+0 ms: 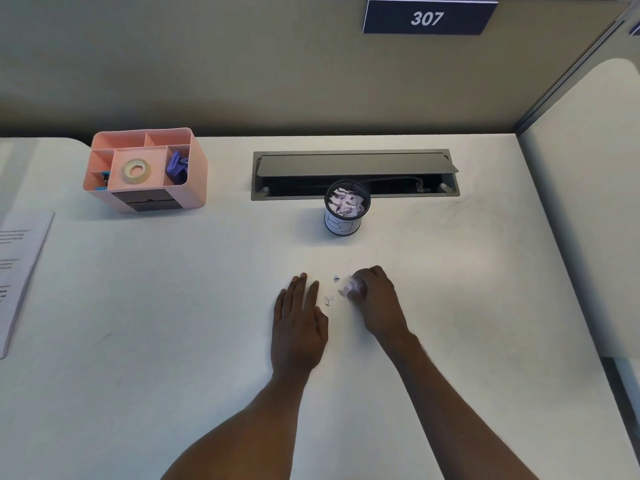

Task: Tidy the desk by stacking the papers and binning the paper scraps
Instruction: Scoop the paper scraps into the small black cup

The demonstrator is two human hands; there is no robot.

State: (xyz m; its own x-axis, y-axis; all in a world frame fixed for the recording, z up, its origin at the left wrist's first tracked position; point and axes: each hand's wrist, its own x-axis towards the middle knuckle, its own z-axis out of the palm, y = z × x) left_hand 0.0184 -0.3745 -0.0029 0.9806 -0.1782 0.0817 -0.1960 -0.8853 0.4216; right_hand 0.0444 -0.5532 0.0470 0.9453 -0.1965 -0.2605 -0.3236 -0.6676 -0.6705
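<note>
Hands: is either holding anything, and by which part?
The right hand clutches a bunch of paper scraps, fingers curled round it. The left hand lies flat, holding nothing.

Open counter [450,299] runs from my right grip [375,299] up to the bin [346,216]. My left grip [299,327] lies flat just left, loose scraps [328,299] between. Behind the bin gapes the cable tray [355,188]; the organiser [145,171] stands well left.

You're at an office cubicle: white desk [138,341], beige partition wall [207,64] carrying a navy "307" number plate [427,18], recessed grey cable hatch [355,174], pink plastic stationery organiser [145,169].
</note>
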